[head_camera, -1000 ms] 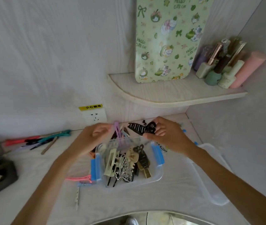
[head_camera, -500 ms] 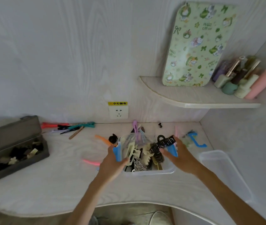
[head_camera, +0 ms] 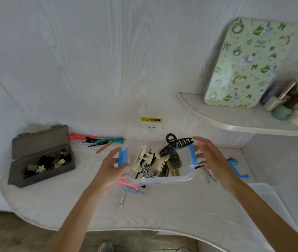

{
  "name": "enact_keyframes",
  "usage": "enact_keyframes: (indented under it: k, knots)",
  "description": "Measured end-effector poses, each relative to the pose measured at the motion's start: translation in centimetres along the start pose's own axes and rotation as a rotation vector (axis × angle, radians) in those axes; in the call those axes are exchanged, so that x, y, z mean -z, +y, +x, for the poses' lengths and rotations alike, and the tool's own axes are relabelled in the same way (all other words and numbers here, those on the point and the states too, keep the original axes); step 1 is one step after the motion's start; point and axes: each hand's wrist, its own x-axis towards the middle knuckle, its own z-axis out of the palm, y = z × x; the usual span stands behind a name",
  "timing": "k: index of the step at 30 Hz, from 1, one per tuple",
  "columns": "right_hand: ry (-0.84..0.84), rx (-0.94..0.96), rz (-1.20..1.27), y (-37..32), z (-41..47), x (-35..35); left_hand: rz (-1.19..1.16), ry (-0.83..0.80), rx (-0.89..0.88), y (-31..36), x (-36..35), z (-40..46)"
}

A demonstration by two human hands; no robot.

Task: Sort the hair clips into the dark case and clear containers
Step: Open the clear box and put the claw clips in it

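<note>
A clear container [head_camera: 164, 180] with blue side latches sits mid-table, piled with several cream, black and metal claw clips. A black claw clip [head_camera: 178, 143] lies on top of the pile, sticking up at the back. My left hand [head_camera: 111, 168] is at the left latch with fingers straight. Beside the right latch is my right hand [head_camera: 210, 159], fingers spread and holding nothing. The dark case [head_camera: 41, 171] stands open at the far left with small dark and cream clips inside.
Loose pink [head_camera: 126, 182], blue [head_camera: 134, 191] and dotted [head_camera: 122, 199] clips lie in front of the container. Long clips [head_camera: 99, 140] lie by the back wall near a socket [head_camera: 151, 128]. A clear lid [head_camera: 270, 206] and blue piece [head_camera: 238, 169] lie right. A shelf [head_camera: 235, 122] overhangs.
My right hand has let go of the black claw clip, which now rests on the pile. My left hand has opened at the left latch. The view has pulled back.
</note>
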Motion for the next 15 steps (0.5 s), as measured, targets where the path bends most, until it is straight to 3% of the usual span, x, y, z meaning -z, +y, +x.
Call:
enact_keyframes:
  k: [3,6,10,15]
  knots:
    - [0.024,0.037,0.026,0.3,2.5,-2.4,-0.059,0.119,0.02,-0.1,3.5,0.7]
    - [-0.101,0.048,-0.344,2.8,5.9,-6.5,-0.114,0.246,0.044,-0.7,6.6,1.5]
    - [-0.353,0.236,-0.898,4.8,9.0,-13.7,-0.135,0.381,0.02,-1.2,8.8,2.6]
    - [-0.532,0.251,-1.104,5.9,9.5,-18.7,-0.097,0.425,-0.017,-1.6,9.8,3.0]
